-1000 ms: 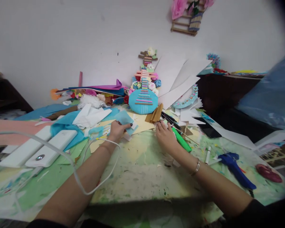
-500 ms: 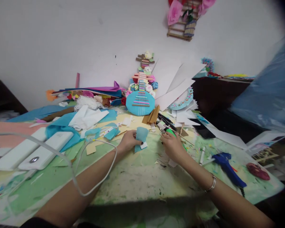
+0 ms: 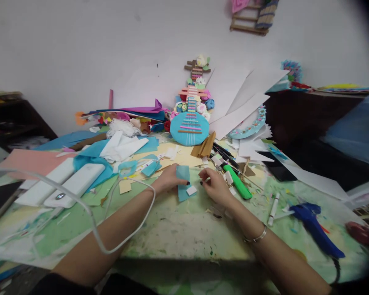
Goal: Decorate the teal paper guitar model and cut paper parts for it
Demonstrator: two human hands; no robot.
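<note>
My left hand [image 3: 171,179] grips a strip of blue paper [image 3: 183,193] by its left side, the thumb lying over the front. A small white rectangular piece [image 3: 191,190] rests on the strip's lower part. Just to the right, my right hand [image 3: 214,185] hovers with curled fingers, thumb and index apart, and nothing visible between them. Beside that hand lies a green highlighter-like pen [image 3: 238,182], with small white pieces [image 3: 228,177] around it.
Behind stands a blue paper guitar-like craft [image 3: 189,128] with flowers. At right are a blue glue gun [image 3: 316,225], a white marker [image 3: 273,209] and a black phone [image 3: 278,167]. White power banks [image 3: 75,186] sit at left; a white cable [image 3: 94,225] loops over my left forearm.
My right hand has moved from the green pen leftward, nearer the blue strip. The strip's folded-up top now lies flatter. The view has turned slightly left and down.
</note>
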